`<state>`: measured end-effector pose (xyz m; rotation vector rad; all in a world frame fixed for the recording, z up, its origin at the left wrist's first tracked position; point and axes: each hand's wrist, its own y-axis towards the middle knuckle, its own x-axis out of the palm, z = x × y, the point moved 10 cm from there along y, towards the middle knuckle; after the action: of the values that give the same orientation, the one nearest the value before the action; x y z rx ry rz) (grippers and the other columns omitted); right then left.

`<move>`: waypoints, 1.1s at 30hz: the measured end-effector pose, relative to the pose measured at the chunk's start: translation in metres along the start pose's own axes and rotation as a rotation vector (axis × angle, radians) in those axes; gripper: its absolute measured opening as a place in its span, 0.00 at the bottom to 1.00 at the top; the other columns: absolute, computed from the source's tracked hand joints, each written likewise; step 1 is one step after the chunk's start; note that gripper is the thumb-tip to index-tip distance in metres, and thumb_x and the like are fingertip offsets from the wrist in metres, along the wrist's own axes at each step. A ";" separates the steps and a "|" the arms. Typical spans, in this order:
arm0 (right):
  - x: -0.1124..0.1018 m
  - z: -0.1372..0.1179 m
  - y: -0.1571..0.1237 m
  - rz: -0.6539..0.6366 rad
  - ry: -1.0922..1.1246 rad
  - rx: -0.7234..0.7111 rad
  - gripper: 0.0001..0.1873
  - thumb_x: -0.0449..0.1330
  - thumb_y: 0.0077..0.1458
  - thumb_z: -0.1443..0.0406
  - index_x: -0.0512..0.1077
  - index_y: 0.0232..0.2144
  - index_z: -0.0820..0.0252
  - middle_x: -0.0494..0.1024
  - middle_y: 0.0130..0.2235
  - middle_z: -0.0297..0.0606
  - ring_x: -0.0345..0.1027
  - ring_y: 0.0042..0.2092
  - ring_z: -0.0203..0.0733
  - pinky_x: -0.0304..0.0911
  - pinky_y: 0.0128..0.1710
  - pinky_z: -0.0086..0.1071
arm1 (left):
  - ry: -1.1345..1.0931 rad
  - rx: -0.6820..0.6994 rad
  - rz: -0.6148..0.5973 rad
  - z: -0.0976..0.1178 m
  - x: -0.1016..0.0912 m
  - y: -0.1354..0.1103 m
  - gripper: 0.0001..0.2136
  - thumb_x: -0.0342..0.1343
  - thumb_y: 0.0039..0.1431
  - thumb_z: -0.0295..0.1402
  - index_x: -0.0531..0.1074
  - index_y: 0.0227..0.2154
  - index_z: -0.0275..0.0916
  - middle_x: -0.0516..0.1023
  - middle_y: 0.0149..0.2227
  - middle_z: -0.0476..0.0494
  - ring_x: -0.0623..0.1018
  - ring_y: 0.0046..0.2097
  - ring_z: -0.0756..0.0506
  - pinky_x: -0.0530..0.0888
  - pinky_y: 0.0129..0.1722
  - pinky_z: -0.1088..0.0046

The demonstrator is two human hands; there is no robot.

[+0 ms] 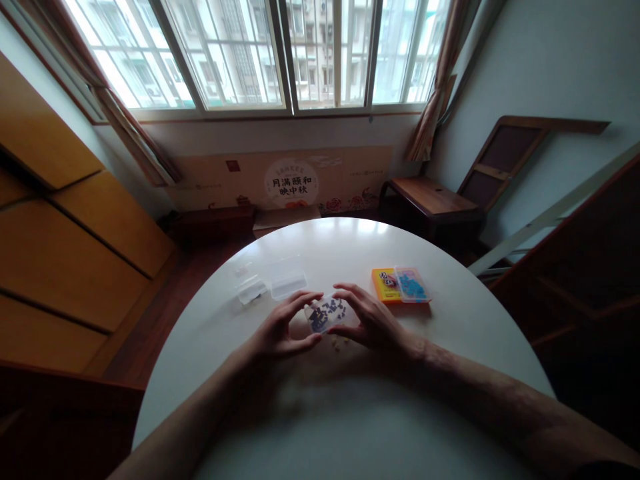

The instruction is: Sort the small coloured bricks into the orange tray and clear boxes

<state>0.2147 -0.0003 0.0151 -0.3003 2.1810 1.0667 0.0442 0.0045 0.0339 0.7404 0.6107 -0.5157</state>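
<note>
A small clear plastic box [327,315] with several dark little pieces inside is between my two hands over the middle of the table. My left hand [280,328] curves around its left side, fingertips at the far edge and thumb at the near edge. On the opposite side, my right hand [373,319] grips it the same way, with fingers at the far edge and thumb near the front. A few tiny yellowish pieces [340,342] lie on the tabletop just below my right hand.
The round white table [345,427] has clear plastic containers [289,285] at the back left. At the right sits a yellow-orange box [384,285], with a clear case of blue pieces [413,285] resting on it. A wooden chair [435,197] stands beyond the table.
</note>
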 end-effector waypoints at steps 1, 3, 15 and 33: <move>0.000 0.000 0.000 0.005 0.015 0.002 0.31 0.70 0.66 0.48 0.67 0.63 0.52 0.75 0.63 0.52 0.76 0.60 0.57 0.79 0.58 0.53 | 0.004 -0.017 0.021 -0.003 -0.001 0.000 0.33 0.71 0.64 0.41 0.69 0.69 0.45 0.79 0.61 0.34 0.82 0.58 0.36 0.82 0.58 0.58; -0.003 0.000 0.000 0.032 0.022 0.002 0.31 0.71 0.66 0.48 0.68 0.62 0.53 0.77 0.59 0.51 0.78 0.57 0.56 0.80 0.56 0.51 | 0.031 -0.058 0.059 -0.009 -0.004 -0.001 0.33 0.73 0.62 0.44 0.71 0.67 0.43 0.81 0.57 0.35 0.84 0.54 0.37 0.82 0.55 0.58; -0.006 -0.013 0.000 0.029 -0.221 -0.074 0.29 0.68 0.69 0.50 0.72 0.66 0.56 0.78 0.61 0.54 0.76 0.59 0.60 0.78 0.57 0.58 | 0.188 -0.150 0.135 -0.021 -0.010 -0.006 0.28 0.75 0.56 0.50 0.79 0.55 0.42 0.86 0.52 0.38 0.85 0.53 0.35 0.79 0.57 0.55; 0.007 -0.039 -0.005 -0.047 -0.464 -0.323 0.20 0.60 0.76 0.60 0.72 0.64 0.63 0.82 0.60 0.51 0.78 0.54 0.57 0.78 0.52 0.51 | 0.047 -0.161 0.072 -0.023 0.000 -0.003 0.26 0.75 0.57 0.47 0.82 0.53 0.39 0.86 0.49 0.39 0.85 0.49 0.36 0.80 0.55 0.58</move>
<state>0.1933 -0.0326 0.0248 -0.2186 1.5865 1.3133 0.0345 0.0202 0.0192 0.6206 0.6586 -0.3787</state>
